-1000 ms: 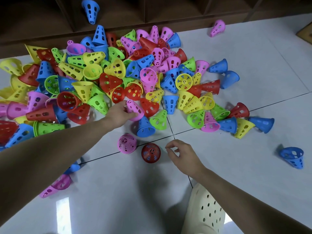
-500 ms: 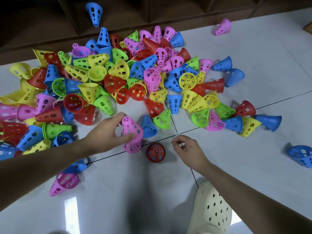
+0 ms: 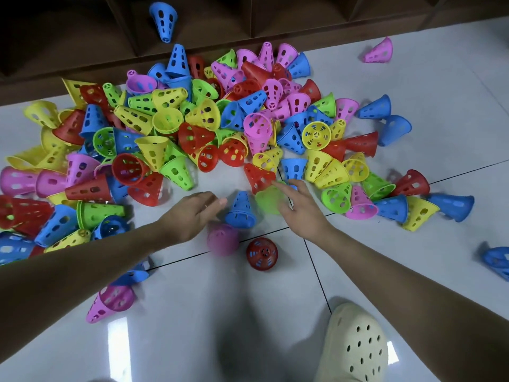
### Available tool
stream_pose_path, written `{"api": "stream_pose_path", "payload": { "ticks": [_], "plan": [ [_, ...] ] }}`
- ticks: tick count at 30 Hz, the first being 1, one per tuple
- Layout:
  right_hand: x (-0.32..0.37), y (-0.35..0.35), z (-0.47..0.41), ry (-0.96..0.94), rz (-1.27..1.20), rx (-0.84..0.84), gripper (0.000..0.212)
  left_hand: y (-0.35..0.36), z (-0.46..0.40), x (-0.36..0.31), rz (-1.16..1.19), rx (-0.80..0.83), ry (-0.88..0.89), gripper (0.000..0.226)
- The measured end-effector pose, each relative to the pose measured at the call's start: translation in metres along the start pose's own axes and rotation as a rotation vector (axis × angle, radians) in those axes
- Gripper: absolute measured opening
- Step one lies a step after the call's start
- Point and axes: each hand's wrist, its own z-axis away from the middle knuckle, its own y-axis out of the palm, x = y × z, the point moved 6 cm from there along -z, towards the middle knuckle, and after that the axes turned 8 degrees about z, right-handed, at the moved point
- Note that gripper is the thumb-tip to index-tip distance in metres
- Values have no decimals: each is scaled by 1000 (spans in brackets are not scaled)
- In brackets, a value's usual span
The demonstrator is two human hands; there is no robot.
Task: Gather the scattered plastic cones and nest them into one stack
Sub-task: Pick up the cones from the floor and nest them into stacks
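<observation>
A big heap of perforated plastic cones (image 3: 192,125) in red, blue, yellow, green and pink covers the tiled floor. A blurred pink cone stack (image 3: 223,239) stands upright close to me, with a red cone (image 3: 261,254) upright beside it. My left hand (image 3: 192,213) hovers just above the pink stack, holding nothing, its fingers stretched toward an upright blue cone (image 3: 241,210). My right hand (image 3: 298,206) reaches over a blurred green cone (image 3: 268,201) and grips it between thumb and fingers, next to a red cone (image 3: 259,177).
A dark wooden shelf unit (image 3: 248,20) runs along the back, with one blue cone (image 3: 164,20) inside it. Stray cones lie apart: pink (image 3: 378,52) far right, blue (image 3: 495,261) at the right edge, pink (image 3: 108,303) by my left arm. My cream clog (image 3: 355,346) is below.
My left hand carried a pink cone from the heap onto the standing pink one, let go, and moved toward the blue cone. My right hand left the floor near the red cone and reached the green cone.
</observation>
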Motion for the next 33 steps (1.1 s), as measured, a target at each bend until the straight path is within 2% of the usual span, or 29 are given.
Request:
{"api": "stream_pose_path", "payload": {
  "ticks": [3, 6, 9, 13, 17, 19, 22, 28, 31, 33],
  "plan": [
    [6, 4, -11, 4, 68, 91, 41, 8, -24, 11, -57, 39, -285, 61],
    [5, 5, -11, 41, 35, 92, 29, 19, -40, 14, -28, 22, -431, 67],
    [-2, 6, -6, 95, 63, 46, 21, 28, -45, 9, -46, 1, -462, 77],
    [-17, 9, 4, 269, 18, 40, 41, 36, -48, 4, -223, 58, -439, 71],
    [-32, 19, 15, 508, -172, 176, 58, 33, -49, 11, -167, 43, -467, 54],
    [-34, 23, 17, 498, -152, 211, 55, 28, -48, 15, -81, 10, -471, 48],
    [-33, 23, 20, 476, -188, 183, 38, 19, -45, 19, 36, -63, -460, 40],
    [-24, 12, 35, 451, -543, 42, 33, 1, -34, 27, 170, -177, -464, 37],
    [-5, 7, 53, 267, -558, -48, 25, -5, -29, 29, 220, -205, -472, 36],
    [11, 6, 68, 32, -447, -62, 33, -10, -25, 34, 266, -240, -484, 42]
  ]
}}
